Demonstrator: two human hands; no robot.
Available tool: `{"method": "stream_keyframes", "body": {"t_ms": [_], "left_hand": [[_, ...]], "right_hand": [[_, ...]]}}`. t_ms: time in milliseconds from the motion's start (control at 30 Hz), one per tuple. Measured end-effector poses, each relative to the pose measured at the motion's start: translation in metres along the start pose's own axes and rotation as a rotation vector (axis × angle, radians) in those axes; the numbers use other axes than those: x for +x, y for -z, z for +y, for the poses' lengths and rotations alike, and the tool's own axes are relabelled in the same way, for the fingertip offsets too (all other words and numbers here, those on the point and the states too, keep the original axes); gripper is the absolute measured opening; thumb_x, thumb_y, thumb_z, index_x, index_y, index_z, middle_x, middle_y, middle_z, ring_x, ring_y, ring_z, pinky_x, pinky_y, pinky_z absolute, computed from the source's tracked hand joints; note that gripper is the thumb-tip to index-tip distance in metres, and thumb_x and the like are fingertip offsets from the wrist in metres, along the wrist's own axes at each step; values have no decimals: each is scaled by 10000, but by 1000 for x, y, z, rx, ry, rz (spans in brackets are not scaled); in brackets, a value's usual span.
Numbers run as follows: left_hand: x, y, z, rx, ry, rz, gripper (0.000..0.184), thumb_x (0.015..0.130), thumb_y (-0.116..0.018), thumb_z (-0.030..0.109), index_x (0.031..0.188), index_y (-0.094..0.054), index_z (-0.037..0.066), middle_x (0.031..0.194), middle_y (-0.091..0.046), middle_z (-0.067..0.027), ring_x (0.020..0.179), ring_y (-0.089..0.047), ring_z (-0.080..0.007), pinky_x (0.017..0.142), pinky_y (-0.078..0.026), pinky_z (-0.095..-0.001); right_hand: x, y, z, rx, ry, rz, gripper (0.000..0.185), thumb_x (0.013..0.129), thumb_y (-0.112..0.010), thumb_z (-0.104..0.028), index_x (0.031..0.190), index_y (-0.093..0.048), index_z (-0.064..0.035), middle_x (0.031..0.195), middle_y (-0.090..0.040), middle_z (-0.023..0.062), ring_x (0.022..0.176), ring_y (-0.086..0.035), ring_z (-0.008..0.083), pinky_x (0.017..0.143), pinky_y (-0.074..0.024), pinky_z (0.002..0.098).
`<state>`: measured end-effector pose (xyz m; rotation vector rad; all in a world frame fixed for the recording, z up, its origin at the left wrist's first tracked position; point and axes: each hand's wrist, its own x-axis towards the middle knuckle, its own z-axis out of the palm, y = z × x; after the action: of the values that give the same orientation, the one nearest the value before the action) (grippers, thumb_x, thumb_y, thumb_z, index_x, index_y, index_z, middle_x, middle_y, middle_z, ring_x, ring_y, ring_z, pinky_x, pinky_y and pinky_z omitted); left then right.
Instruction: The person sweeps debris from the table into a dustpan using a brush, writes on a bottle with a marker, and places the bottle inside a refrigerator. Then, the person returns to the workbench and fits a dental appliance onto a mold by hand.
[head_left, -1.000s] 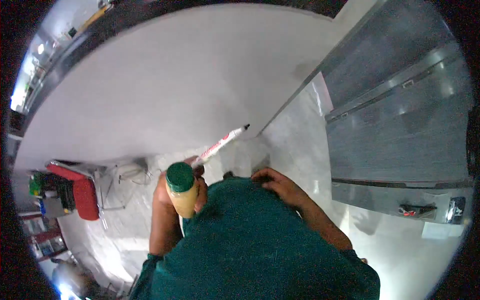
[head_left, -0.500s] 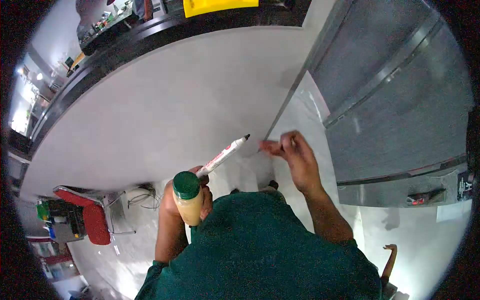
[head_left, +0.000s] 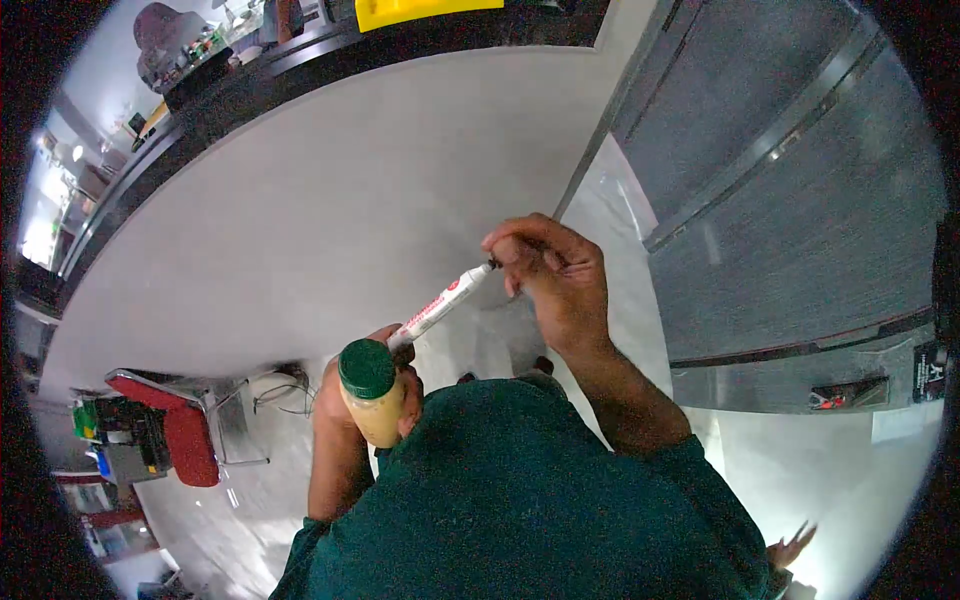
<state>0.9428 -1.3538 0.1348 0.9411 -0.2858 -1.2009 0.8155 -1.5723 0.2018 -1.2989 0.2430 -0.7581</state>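
The marker (head_left: 440, 307) slants between the hands, rising from the left hand (head_left: 333, 403), wrapped round it and a green-lidded jar (head_left: 375, 412), to the curled right hand (head_left: 562, 278) at its dark tip, whose grip cannot be told.

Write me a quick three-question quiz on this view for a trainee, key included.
1. Multiple choice: what colour is the lid on the jar? A) red B) green C) yellow
2. Short answer: which hand is nearer the dark tip of the marker?
3. True or false: the left hand holds both the jar and the marker.

Key: 1. B; 2. the right hand; 3. true.
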Motion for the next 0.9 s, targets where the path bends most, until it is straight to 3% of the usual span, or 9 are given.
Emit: {"method": "stream_keyframes", "body": {"t_ms": [100, 200, 233, 433, 500, 533, 667, 800, 900], "left_hand": [[1, -8, 4, -252, 80, 5, 367, 910, -502, 296, 1053, -444, -38, 617, -517, -213, 437, -532, -354, 393, -424, -436], [3, -16, 17, -146, 58, -219, 275, 917, -493, 275, 937, -434, 7, 555, -521, -234, 427, -532, -348, 391, -424, -434], [1, -18, 19, -113, 90, -182, 264, 918, -493, 266, 935, -432, 10, 550, -522, -233, 432, -539, -342, 394, -429, -430], [-2, -32, 35, 371, 66, -146, 235, 932, -491, 225, 992, -442, 3, 646, -592, -246, 499, -593, -320, 431, -472, -406], [-3, -64, 44, 429, -34, -131, 224, 944, -472, 215, 998, -447, -2, 666, -599, -246, 503, -595, -323, 449, -482, -405], [5, -56, 34, 157, 12, -96, 262, 953, -452, 251, 1022, -431, -1, 660, -595, -248, 504, -596, -327, 462, -488, -404], [26, -43, 20, -237, -113, -433, 425, 947, -410, 405, 1096, -365, 9, 626, -573, -252, 497, -587, -343, 459, -484, -407], [25, -31, 19, -228, -71, -329, 489, 909, -413, 454, 1106, -339, 13, 592, -553, -235, 461, -560, -347, 424, -465, -403], [23, -31, 18, -324, -129, -279, 440, 920, -403, 412, 1097, -365, 11, 586, -533, -210, 449, -547, -340, 408, -457, -390]], "right_hand": [[-3, -3, -3, -96, -19, -55, 127, 909, -667, -120, 945, -674, 1, 868, -645, 62, 655, -524, 73, 575, -443, 233], [-7, -7, -11, -106, -48, -79, 126, 885, -696, -123, 950, -685, -16, 902, -662, 30, 835, -606, 101, 748, -477, 254], [-9, -9, -8, -166, -19, -101, 114, 912, -662, -103, 944, -676, 6, 845, -640, 51, 648, -525, 77, 580, -440, 229], [-11, -13, 0, 89, -159, -159, 215, 938, -633, -184, 1099, -621, -42, 996, -643, 42, 897, -595, 122, 806, -479, 282], [-10, -20, 3, 40, -185, -264, 252, 953, -613, -211, 1147, -591, -51, 1028, -635, 44, 916, -590, 125, 818, -482, 295], [-6, -23, 4, 13, -196, -317, 271, 960, -604, -224, 1171, -576, -56, 1044, -631, 44, 926, -588, 127, 824, -484, 302], [40, -16, -35, 17, 256, -249, 305, 978, -572, -218, 1227, -559, -41, 1068, -627, 73, 993, -585, 142, 884, -470, 318], [143, -12, -118, -908, 1066, -84, 383, 1013, -481, -225, 1380, -498, -113, 1066, -610, 78, 937, -590, 189, 856, -456, 319], [205, -9, -120, -1408, 1181, -159, 367, 962, -544, -255, 1320, -555, -172, 1044, -620, 128, 984, -587, 288, 882, -417, 430]]}}
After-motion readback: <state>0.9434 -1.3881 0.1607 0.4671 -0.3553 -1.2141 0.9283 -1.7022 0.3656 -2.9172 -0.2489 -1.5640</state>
